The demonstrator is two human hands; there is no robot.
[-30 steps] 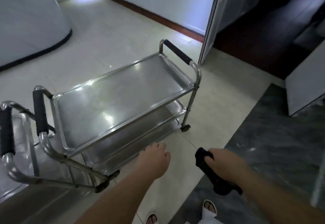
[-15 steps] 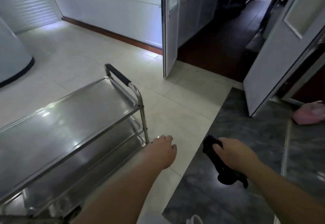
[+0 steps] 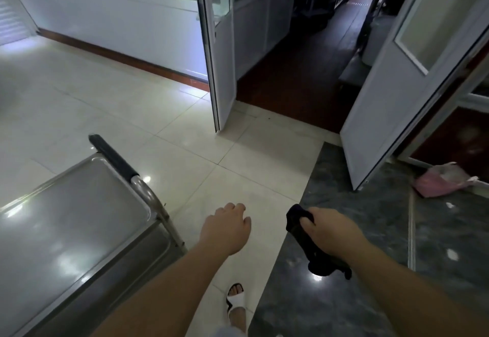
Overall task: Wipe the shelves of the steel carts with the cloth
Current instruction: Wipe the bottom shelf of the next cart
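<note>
A steel cart (image 3: pixel 66 220) with a shiny top shelf fills the lower left; its black-gripped handle (image 3: pixel 113 158) points away from me. My left hand (image 3: pixel 226 227) hangs over the pale floor just right of the cart, fingers loosely curled, holding nothing and touching nothing. My right hand (image 3: pixel 334 233) grips a dark cloth (image 3: pixel 304 236), which dangles below my fist over the dark stone floor. The cart's lower shelves are mostly hidden under the top shelf and my left forearm.
A white double door (image 3: pixel 221 53) stands open ahead onto a dark room; its right leaf (image 3: pixel 391 82) swings toward me. A pink dustpan-like object (image 3: pixel 442 179) lies at the right wall. My sandalled foot (image 3: pixel 236 301) stands on the pale tiles.
The view has swung right and up: the cart slid to the lower left and the second cart left the frame. Both hands kept their pose, the cloth still in my right hand.
</note>
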